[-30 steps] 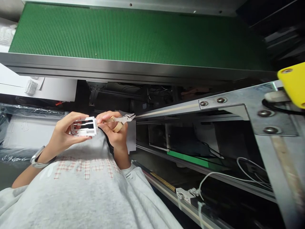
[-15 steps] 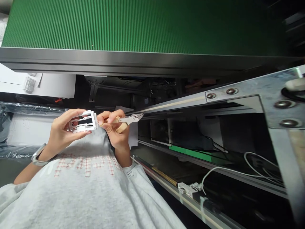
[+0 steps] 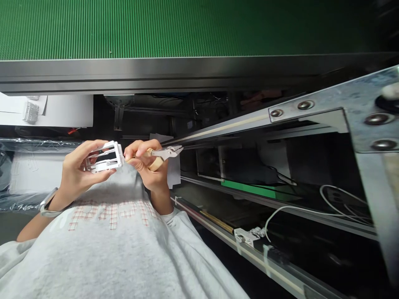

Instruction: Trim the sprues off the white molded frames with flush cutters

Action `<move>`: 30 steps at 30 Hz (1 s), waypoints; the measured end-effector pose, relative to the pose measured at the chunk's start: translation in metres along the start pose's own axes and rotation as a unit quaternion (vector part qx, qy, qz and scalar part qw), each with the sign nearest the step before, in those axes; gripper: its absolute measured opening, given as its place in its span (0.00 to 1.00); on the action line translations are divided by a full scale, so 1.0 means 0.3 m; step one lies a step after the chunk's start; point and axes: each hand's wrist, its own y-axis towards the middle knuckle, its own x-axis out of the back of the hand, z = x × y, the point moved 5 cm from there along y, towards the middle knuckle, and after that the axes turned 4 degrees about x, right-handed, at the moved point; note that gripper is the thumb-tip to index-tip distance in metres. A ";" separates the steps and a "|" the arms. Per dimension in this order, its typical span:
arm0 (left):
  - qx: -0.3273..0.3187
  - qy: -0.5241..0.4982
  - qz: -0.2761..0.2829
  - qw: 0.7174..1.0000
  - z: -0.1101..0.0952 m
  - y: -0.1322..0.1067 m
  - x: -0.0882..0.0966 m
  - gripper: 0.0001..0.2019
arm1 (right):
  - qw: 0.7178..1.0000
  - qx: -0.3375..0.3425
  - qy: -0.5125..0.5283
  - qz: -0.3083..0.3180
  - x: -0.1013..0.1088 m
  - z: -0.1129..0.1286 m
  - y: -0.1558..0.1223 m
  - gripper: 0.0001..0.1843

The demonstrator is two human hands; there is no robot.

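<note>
A: How does the surface look?
B: A ribbed green surface (image 3: 156, 29) fills the top, edged by a grooved metal rail (image 3: 156, 74).
A: And the piece in hand?
B: The white plastic frame (image 3: 119, 154) is in the air in front of the grey shirt (image 3: 118, 257). The left hand (image 3: 75, 169) is clamped on it, thumb and fingers on opposite sides.
A: The other?
B: The right hand (image 3: 149, 171) is wrapped around pliers (image 3: 159, 153), tips pointing away from the frame. Its fingertips are just beside the frame; I can't tell if they touch.
A: The room?
B: Left, a white sheet (image 3: 70, 110) and clear film (image 3: 40, 146). Right, a metal bracket (image 3: 363, 97) with 4 round bolts, a green strip (image 3: 249, 189) and a white cable (image 3: 301, 210).
</note>
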 end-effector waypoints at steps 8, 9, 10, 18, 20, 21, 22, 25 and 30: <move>-0.028 0.039 0.013 0.999 -0.009 0.013 0.026 0.20 | 0.999 -0.004 -0.031 0.014 -0.026 -0.025 0.040 0.12; -0.025 0.040 0.009 0.999 -0.007 0.013 0.030 0.21 | 1.000 -0.006 -0.025 0.015 -0.032 -0.029 0.041 0.11; -0.020 0.042 0.006 0.999 -0.004 0.012 0.034 0.21 | 1.000 -0.009 -0.020 0.013 -0.037 -0.033 0.041 0.11; -0.016 0.058 -0.003 0.998 0.009 0.005 0.058 0.21 | 0.998 -0.011 -0.060 0.020 -0.065 -0.055 0.042 0.07; -0.010 0.066 -0.002 0.998 0.012 0.005 0.058 0.22 | 0.998 0.016 -0.050 0.016 -0.072 -0.054 0.041 0.06; -0.006 0.071 -0.002 0.997 0.014 0.005 0.057 0.22 | 0.999 0.022 -0.046 0.010 -0.075 -0.056 0.040 0.06; -0.003 0.075 -0.003 0.997 0.016 0.005 0.057 0.22 | 0.999 0.021 -0.044 0.003 -0.077 -0.059 0.038 0.07; -0.003 0.082 -0.008 0.997 0.017 0.004 0.057 0.21 | 0.999 -0.005 -0.046 -0.014 -0.081 -0.072 0.030 0.11; 0.013 0.076 0.003 0.997 0.021 0.008 0.063 0.20 | 0.998 -0.025 -0.051 -0.028 -0.068 -0.073 0.031 0.15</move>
